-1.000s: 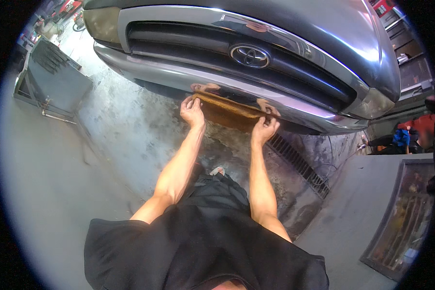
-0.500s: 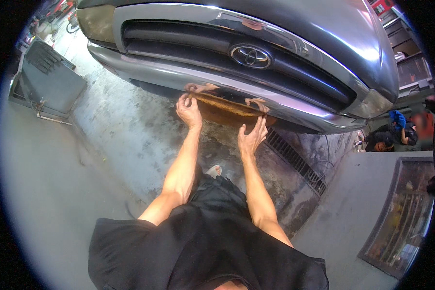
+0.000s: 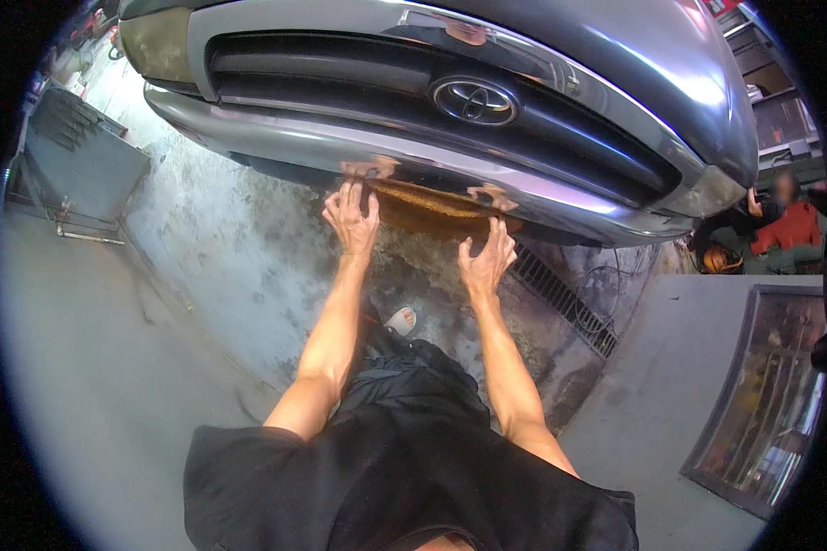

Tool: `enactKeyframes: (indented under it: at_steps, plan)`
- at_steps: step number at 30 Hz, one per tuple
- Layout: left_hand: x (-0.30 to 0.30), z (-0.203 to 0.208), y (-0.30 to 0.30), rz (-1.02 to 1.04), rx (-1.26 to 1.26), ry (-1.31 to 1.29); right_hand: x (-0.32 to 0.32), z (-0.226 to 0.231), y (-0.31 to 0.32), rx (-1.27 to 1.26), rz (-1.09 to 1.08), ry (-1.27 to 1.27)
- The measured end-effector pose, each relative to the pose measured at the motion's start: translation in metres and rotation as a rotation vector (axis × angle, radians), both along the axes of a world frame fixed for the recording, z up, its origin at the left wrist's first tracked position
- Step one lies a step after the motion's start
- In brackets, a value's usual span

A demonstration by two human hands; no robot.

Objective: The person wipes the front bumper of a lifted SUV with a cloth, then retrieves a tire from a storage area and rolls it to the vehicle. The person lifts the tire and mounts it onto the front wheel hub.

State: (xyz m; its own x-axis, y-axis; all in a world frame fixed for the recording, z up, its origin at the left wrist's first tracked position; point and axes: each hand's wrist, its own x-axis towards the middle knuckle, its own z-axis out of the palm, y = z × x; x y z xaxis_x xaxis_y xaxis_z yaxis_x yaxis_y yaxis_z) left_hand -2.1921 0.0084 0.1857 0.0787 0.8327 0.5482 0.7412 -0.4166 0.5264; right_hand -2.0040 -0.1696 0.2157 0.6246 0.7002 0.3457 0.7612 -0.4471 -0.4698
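Note:
A brown, fuzzy-edged piece that looks like cloth [image 3: 423, 204] hangs along the lower front of a silver-grey car bumper [image 3: 331, 138]. At its left end is my left hand [image 3: 349, 219], fingers spread, their tips against its upper edge or the bumper. My right hand [image 3: 487, 262] reaches its right end, fingers stretched upward and the thumb apart. The fingertips of both hands partly merge with the shiny bumper, which mirrors them. Whether they press on the brown piece or only rest there is hard to tell.
Above the bumper runs a dark grille [image 3: 340, 87] with an oval emblem. A slotted floor drain [image 3: 560, 294] lies right of my right hand. Grey walls flank both sides, one with a framed window [image 3: 763, 404]. Another person [image 3: 786, 225] is at the far right.
My left hand has opened from a pinch at the brown piece's left end to spread fingers. My right hand stays at the other end. The person at the right has shifted position.

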Motion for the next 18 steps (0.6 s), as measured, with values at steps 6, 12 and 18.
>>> enactKeyframes:
  at_steps: [6, 12, 18]
  plan:
    - [-0.021, 0.023, 0.009, -0.203, -0.056, 0.295, 0.012, 0.004, -0.007, -0.086, 0.052, -0.075]
    - [-0.020, 0.034, 0.012, -0.217, -0.145, 0.291, 0.019, 0.002, -0.008, -0.075, 0.084, -0.090]
    - [-0.027, 0.038, 0.012, -0.265, -0.225, 0.301, 0.012, 0.003, -0.005, -0.038, 0.041, -0.099]
